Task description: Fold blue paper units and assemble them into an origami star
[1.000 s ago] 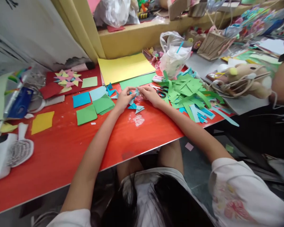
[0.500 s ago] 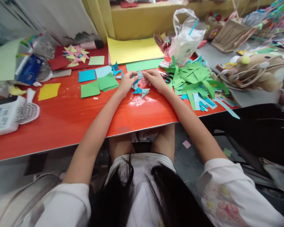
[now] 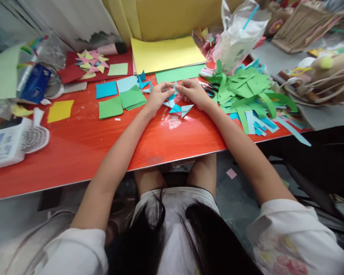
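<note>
Between my two hands is a chain of folded origami paper pieces (image 3: 176,109) in light and darker blue, curving above the red table. My left hand (image 3: 158,98) pinches its left side, fingers closed on the paper. With thumb and fingertips, my right hand (image 3: 194,93) grips the pointed upper piece; part of it is hidden by the fingers. Left of my left hand lie loose blue folded pieces (image 3: 142,81), a stack of green paper squares (image 3: 132,98) and a blue square (image 3: 106,89). Black-handled scissors (image 3: 211,91) rest just right of my right hand.
A heap of green paper scraps (image 3: 246,89) covers the table's right side, with a plastic bag holding a cup (image 3: 236,42) behind it. Yellow sheets (image 3: 166,55) lie at the back. A hairbrush (image 3: 34,138) and white pack (image 3: 8,143) sit left.
The view has shifted slightly. My right hand has come closer to my left, its fingers now on the upper point of the blue origami chain.
</note>
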### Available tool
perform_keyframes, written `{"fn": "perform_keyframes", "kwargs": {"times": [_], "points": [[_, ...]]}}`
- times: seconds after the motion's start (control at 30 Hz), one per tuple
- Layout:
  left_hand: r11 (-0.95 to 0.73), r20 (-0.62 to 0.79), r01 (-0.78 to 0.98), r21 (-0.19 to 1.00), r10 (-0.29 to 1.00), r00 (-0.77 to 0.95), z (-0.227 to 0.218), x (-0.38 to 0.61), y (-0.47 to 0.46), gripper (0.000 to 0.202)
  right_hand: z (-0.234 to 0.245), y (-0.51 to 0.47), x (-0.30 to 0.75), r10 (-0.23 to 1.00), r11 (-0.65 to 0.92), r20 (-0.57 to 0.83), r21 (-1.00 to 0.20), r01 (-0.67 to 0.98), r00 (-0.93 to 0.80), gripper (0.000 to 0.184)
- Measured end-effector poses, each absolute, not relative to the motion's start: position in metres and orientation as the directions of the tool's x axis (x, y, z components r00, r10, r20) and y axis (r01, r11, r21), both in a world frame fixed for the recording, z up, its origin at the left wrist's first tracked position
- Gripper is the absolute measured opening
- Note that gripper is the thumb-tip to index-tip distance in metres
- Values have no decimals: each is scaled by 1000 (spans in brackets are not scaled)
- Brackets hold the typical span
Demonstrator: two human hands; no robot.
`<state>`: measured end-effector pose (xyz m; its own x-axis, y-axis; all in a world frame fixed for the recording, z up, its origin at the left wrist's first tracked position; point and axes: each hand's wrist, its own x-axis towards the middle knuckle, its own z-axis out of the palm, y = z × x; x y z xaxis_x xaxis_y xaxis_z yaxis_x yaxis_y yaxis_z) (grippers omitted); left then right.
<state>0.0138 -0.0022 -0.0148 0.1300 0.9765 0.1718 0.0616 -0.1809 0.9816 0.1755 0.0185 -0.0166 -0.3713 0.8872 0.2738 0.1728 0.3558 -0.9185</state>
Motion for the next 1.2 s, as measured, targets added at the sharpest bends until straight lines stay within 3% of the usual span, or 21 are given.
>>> {"fn": "perform_keyframes", "kwargs": {"times": [0.17,0.4,0.7,0.87,1.03,1.2], "points": [[-196,191,51,979,977,90,-17,13,3,15,-17,22,177,927,302,263,-946,116,-269,30],[-226,212,96,969,967,138,-16,13,-4,19,-11,14,179,878,304,222,-943,135,-423,28],[-293,283,127,948,954,94,-24,17,5,22,-12,13,181,891,253,176,-958,136,-420,31],[-278,266,167,946,960,88,-28,19,9,22,-11,14,182,912,267,230,-961,66,-340,30],[-259,235,252,932,964,122,-26,17,7,34,-10,13,183,898,253,181,-958,133,-400,32],[-262,227,273,925,962,154,-25,17,5,41,-11,14,185,869,306,240,-948,88,-433,31]]}}
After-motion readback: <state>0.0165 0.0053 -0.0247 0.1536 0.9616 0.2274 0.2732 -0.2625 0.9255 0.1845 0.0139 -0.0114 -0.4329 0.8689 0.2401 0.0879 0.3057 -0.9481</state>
